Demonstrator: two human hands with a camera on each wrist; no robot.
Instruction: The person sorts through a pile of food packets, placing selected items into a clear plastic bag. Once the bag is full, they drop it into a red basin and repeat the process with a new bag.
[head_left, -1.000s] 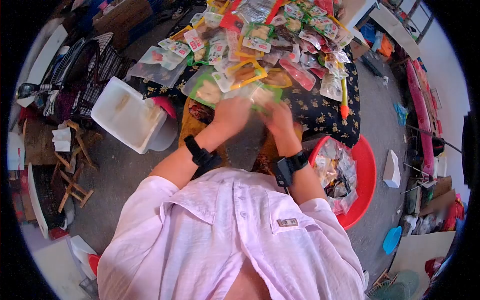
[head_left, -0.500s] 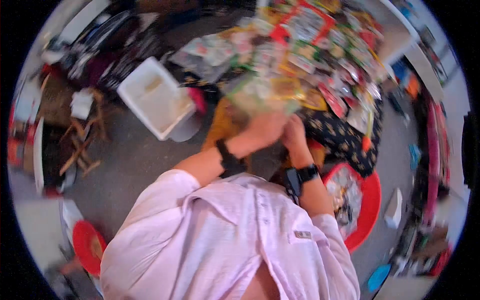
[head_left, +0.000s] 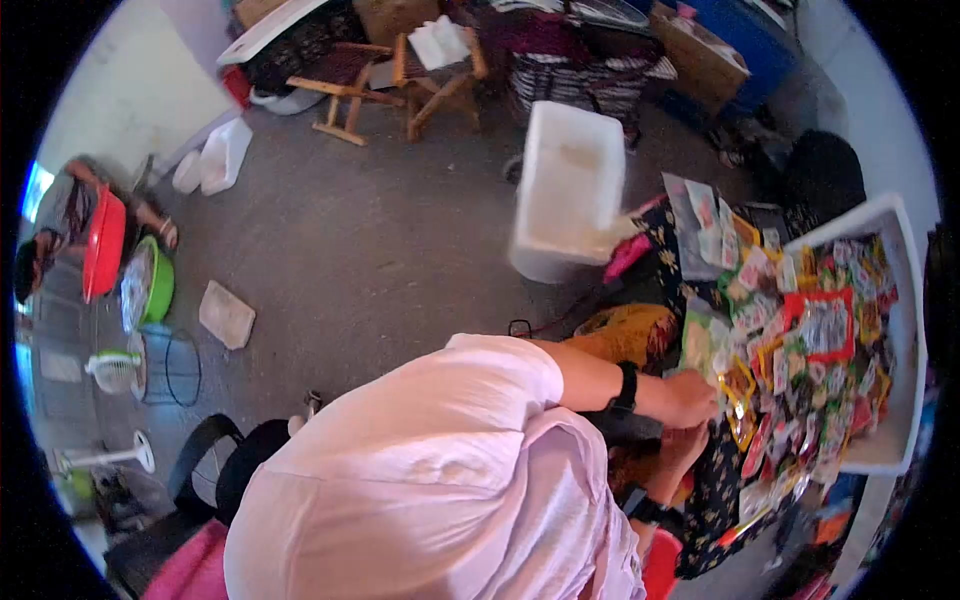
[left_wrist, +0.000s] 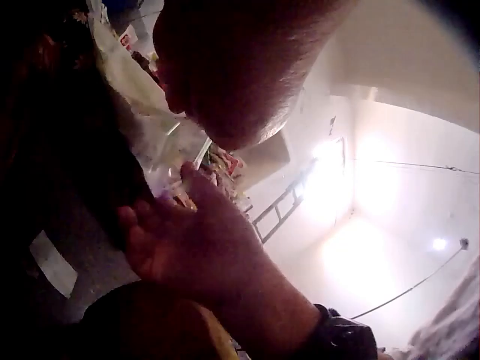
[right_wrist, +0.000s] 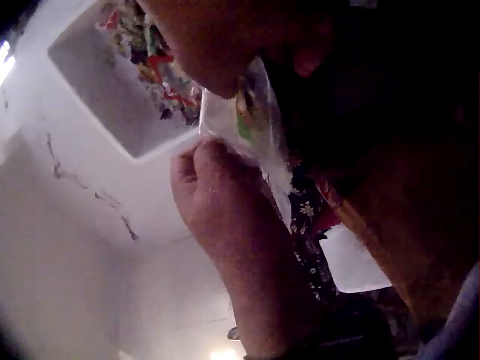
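A clear plastic food packet with green edging [head_left: 704,342] lies in front of my hands. My left hand [head_left: 690,398] pinches its near edge, fingers curled, as the right wrist view shows with the packet [right_wrist: 251,124] stretched between both hands. My right hand [head_left: 682,452] is close beside the left one; in the left wrist view its thumb and fingers grip the packet's edge [left_wrist: 146,124]. Just beyond, a heap of sealed food packets [head_left: 800,370] covers a dark flowered cloth [head_left: 712,505]. The packet's contents are blurred in the wrist views.
A white foam box [head_left: 905,400] stands behind the heap. An open white tub [head_left: 570,190] is on the floor to the left, beside wooden folding stools [head_left: 345,95]. Part of a red basin [head_left: 661,565] shows below my right wrist. Another person's arm [head_left: 150,215] appears far left by a red tub.
My head view has turned strongly left, so the heap and both hands now appear at the right. The hands stay together at the packet throughout, and the red basin is mostly hidden now.
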